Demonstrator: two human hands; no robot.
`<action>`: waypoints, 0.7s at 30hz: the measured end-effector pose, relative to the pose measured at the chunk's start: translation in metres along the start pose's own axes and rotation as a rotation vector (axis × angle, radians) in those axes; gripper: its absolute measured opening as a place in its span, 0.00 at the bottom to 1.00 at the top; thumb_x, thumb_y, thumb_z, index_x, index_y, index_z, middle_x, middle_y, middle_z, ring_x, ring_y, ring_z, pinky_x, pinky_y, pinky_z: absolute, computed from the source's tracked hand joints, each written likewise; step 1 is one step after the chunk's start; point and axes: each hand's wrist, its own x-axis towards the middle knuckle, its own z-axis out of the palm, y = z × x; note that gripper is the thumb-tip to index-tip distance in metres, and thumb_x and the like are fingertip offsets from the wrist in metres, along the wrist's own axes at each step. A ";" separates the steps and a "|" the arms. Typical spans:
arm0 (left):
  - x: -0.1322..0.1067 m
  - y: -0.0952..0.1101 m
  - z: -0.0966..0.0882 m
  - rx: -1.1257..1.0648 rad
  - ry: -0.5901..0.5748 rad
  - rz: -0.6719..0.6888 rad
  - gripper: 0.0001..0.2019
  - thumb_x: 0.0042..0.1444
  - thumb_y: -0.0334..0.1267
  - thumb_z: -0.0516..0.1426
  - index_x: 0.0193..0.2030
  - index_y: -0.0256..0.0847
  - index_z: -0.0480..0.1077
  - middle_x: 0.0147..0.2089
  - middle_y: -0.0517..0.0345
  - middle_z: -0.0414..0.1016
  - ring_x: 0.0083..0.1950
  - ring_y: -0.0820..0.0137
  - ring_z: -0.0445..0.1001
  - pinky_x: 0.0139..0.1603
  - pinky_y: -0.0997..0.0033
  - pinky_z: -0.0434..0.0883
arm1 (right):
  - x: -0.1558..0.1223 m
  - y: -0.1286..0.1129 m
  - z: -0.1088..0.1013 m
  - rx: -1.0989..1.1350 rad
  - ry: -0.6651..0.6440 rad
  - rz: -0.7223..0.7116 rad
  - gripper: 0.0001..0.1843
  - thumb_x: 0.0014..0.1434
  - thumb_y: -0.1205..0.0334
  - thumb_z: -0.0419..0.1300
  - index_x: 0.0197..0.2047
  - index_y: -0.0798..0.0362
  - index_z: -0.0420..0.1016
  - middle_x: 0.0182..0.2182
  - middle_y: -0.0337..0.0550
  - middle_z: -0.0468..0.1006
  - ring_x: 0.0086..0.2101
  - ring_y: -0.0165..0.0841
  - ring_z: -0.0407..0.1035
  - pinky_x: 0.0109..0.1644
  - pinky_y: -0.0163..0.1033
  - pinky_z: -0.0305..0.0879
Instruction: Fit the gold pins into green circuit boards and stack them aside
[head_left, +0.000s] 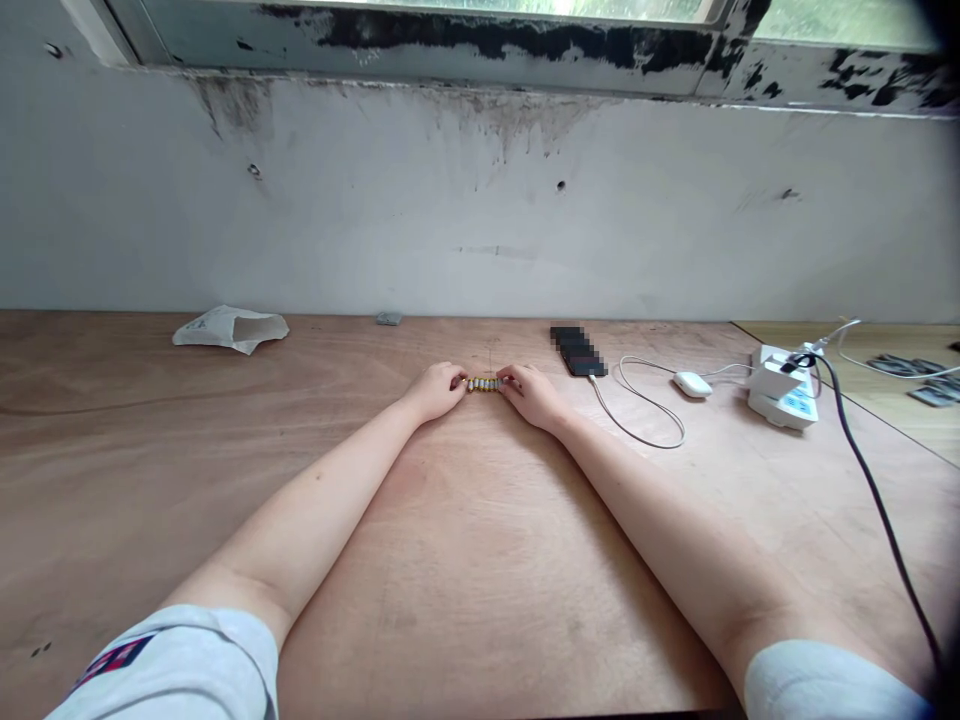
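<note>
A short row of small gold-and-white pieces [484,384] lies on the wooden table [480,560], in front of me. They stand side by side like small batteries, but are too small to identify surely. My left hand [439,391] is at the row's left end, fingers bent and pressed together against it. At the right end, my right hand [531,394] has its thumb and fingers closed on the last pieces. Fingertips hide both ends of the row.
A crumpled white paper bag [225,328] and a small grey block [388,319] lie near the wall. On the right are a dark phone [579,352] with a white cable, a white oval case [691,385], and a power strip [784,390] with a black cord [874,480].
</note>
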 end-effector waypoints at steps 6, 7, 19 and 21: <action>-0.003 0.004 -0.007 -0.076 -0.065 0.052 0.15 0.55 0.33 0.55 0.48 0.39 0.76 0.36 0.55 0.76 0.36 0.66 0.73 0.40 0.67 0.69 | -0.002 0.003 0.000 -0.016 -0.025 -0.053 0.11 0.62 0.70 0.58 0.47 0.52 0.76 0.45 0.45 0.79 0.46 0.37 0.69 0.52 0.41 0.63; -0.004 0.004 -0.007 -0.081 -0.076 0.058 0.16 0.53 0.32 0.56 0.49 0.40 0.76 0.37 0.55 0.76 0.37 0.66 0.73 0.41 0.68 0.69 | -0.003 0.003 -0.001 -0.014 -0.026 -0.052 0.14 0.60 0.71 0.57 0.48 0.52 0.76 0.45 0.45 0.79 0.45 0.36 0.69 0.52 0.40 0.63; -0.002 0.001 -0.010 -0.145 -0.085 0.045 0.12 0.56 0.35 0.58 0.46 0.40 0.77 0.43 0.52 0.73 0.44 0.66 0.73 0.48 0.65 0.71 | -0.004 0.006 -0.001 0.001 0.007 0.024 0.14 0.64 0.69 0.55 0.51 0.54 0.74 0.48 0.47 0.78 0.49 0.37 0.70 0.55 0.42 0.65; -0.002 0.002 -0.010 -0.142 -0.082 0.057 0.13 0.57 0.36 0.58 0.48 0.41 0.77 0.46 0.52 0.73 0.47 0.64 0.73 0.51 0.63 0.71 | -0.005 0.005 -0.002 0.040 0.032 0.031 0.14 0.66 0.68 0.53 0.52 0.53 0.73 0.49 0.47 0.77 0.48 0.36 0.70 0.55 0.41 0.65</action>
